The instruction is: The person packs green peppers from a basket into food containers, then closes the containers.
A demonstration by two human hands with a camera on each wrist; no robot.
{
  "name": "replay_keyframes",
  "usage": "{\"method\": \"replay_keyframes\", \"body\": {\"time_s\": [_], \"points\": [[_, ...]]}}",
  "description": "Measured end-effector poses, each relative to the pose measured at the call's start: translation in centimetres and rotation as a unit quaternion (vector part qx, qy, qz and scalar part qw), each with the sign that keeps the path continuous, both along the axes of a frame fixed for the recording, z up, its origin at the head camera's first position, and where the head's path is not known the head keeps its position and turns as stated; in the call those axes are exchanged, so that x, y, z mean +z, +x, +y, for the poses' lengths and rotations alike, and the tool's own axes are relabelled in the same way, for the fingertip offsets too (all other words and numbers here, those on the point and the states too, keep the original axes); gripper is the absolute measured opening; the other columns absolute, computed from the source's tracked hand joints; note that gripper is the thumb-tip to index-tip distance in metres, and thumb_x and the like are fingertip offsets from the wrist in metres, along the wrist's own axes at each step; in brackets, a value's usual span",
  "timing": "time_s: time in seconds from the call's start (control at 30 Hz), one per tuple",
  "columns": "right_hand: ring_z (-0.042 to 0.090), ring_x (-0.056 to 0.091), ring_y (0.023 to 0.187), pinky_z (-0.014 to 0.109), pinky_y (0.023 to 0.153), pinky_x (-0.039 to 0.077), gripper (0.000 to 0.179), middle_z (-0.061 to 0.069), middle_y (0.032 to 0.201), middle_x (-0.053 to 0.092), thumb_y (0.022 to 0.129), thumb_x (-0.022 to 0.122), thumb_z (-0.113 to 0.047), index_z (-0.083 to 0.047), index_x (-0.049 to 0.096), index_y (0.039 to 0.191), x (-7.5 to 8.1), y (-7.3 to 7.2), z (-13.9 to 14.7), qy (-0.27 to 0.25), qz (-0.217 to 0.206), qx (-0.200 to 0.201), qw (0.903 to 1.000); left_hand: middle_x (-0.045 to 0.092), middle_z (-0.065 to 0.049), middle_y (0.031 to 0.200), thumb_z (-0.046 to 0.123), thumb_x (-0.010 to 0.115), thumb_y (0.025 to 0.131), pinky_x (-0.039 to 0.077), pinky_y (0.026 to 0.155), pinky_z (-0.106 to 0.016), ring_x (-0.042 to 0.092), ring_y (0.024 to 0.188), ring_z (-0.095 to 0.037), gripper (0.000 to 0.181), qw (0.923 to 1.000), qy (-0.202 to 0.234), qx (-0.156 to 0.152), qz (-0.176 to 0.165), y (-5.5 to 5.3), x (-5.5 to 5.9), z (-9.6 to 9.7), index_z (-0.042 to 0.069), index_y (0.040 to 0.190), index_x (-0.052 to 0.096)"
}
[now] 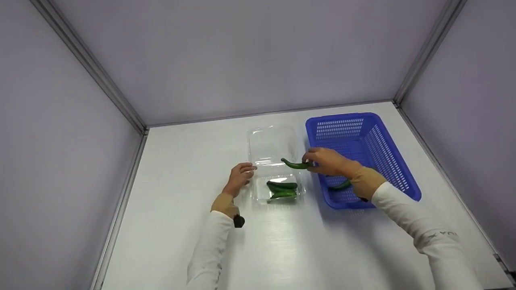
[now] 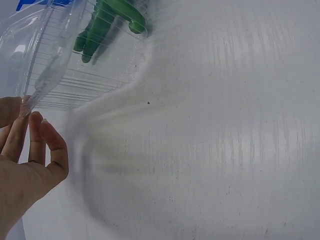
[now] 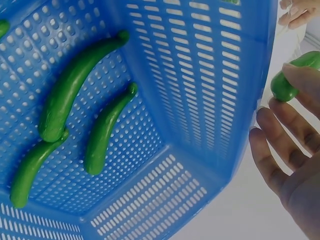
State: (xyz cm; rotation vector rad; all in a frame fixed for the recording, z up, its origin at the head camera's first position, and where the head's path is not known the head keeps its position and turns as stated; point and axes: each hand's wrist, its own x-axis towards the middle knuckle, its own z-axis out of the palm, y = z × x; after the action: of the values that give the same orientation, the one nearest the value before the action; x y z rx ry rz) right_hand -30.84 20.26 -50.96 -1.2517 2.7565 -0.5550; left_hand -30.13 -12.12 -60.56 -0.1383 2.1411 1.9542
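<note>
While the right hand [image 1: 328, 161] pinches one long green pepper [image 1: 295, 164] between thumb and finger, its other fingers loosely bent, the left hand [image 1: 238, 177] nips the left edge of a clear plastic container [image 1: 272, 145], its remaining fingers curved. The held pepper is at the left rim of a blue slotted basket [image 1: 385, 153], pointing left toward the container. More peppers [image 1: 282, 189] lie in the container's near half; others [image 3: 82, 82] rest on the basket floor. Everything stands on a white tabletop [image 1: 181, 193], glossy at the near side, with a dark speck [image 2: 148, 102]. Pale walls [image 1: 262, 60] enclose it left, right and far, grey metal strips [image 1: 94, 68] lining their corners.
</note>
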Motion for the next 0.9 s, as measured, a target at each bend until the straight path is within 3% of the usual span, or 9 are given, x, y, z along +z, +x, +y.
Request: {"method": "replay_keyframes", "body": {"time_s": [0.47,0.9], "points": [[0.025,0.064,0.076,0.043,0.068,0.051,0.020,0.011,0.087,0.065,0.083,0.079,-0.012,-0.002,0.075,0.101,-0.7,-0.2,-2.1,0.048,0.027,0.024,0.9982,0.059,-0.020,0.132,0.001,0.055,0.099,0.042,0.095,-0.050,0.055,0.117,-0.028,0.037,0.9999,0.014,-0.008,0.006,0.0,0.0,-0.1,-0.006,0.135,0.048],[0.021,0.058,0.068,0.039,0.062,0.049,0.015,0.010,0.078,0.063,0.084,0.075,-0.011,-0.002,0.075,0.096,-1.3,-0.6,-4.0,0.088,0.010,0.054,0.9946,0.061,-0.017,0.131,0.001,0.055,0.097,0.045,0.089,-0.043,0.056,0.113,-0.025,0.037,1.0000,0.004,0.002,-0.006,-0.1,-0.1,0.0,-0.005,0.133,0.050]]}}
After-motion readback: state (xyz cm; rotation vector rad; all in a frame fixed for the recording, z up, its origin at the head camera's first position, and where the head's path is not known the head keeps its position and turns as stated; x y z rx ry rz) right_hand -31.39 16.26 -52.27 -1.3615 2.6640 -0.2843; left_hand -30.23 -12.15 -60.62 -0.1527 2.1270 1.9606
